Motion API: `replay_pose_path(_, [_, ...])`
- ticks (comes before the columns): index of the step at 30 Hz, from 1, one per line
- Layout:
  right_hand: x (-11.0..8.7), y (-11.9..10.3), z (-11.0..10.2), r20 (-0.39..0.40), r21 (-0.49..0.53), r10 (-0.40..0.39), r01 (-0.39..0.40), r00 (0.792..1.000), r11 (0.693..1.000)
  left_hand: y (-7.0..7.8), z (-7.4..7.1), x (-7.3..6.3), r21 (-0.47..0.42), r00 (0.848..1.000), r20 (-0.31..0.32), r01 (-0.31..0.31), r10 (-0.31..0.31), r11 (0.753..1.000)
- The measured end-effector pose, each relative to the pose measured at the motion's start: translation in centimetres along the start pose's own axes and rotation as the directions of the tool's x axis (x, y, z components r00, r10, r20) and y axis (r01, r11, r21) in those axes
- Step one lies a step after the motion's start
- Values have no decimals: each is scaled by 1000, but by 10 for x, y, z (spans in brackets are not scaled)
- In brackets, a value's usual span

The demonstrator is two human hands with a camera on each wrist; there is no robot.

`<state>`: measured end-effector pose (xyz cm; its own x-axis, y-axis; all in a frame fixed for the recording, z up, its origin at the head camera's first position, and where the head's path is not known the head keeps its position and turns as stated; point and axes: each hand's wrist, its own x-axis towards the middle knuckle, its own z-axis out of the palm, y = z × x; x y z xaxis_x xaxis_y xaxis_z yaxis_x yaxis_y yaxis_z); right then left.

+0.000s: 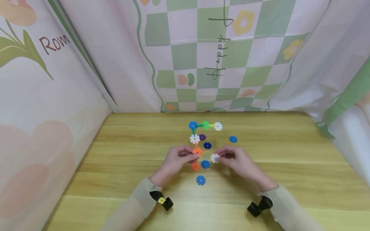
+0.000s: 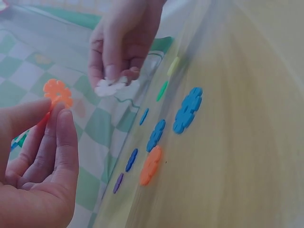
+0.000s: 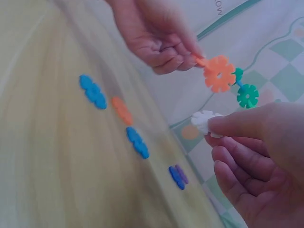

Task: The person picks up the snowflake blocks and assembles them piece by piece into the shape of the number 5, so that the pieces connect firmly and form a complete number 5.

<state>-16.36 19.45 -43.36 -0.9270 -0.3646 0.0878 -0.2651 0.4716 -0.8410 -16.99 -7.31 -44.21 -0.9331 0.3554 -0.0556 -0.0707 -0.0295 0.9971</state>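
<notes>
Between thumb and fingers, my left hand (image 1: 180, 157) pinches an orange snowflake disc (image 1: 197, 152) at the near end of a chain of slotted plastic discs. From there the chain runs away through a white disc (image 1: 195, 139) to a blue disc (image 1: 193, 125). It then turns right through a light green disc (image 1: 206, 125) to another white disc (image 1: 218, 126). An orange disc (image 3: 219, 74) stands out from the held end, toward my right hand. My right hand (image 1: 238, 160) holds a separate white disc (image 1: 215, 158) by its edge, a short gap to the right of the chain.
Loose discs lie on the wooden table (image 1: 138, 128): purple (image 1: 202, 137), dark blue (image 1: 207, 145), orange-red (image 1: 195, 166) and several blue ones (image 1: 200, 180). Light green (image 2: 162, 90) and yellow (image 2: 173, 66) discs show beyond them in the left wrist view. A patterned curtain (image 1: 185, 29) hangs behind.
</notes>
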Motion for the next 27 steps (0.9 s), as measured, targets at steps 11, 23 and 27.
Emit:
replay_pose_path(11, [4, -19, -4, -132, 162, 66, -44, 989, 986, -1, 2, -1, 0, 1000, 5, -12, 12, 1000])
replay_pose_path(23, [6, -24, 1, -119, 203, 90, -65, 989, 977, -2, 1, -1, 4, 1000, 3, -7, 7, 1000])
replay_pose_path(27, [6, -24, 4, -113, 207, 93, -68, 989, 976, -1, 2, -2, 13, 1000, -1, -10, 10, 1000])
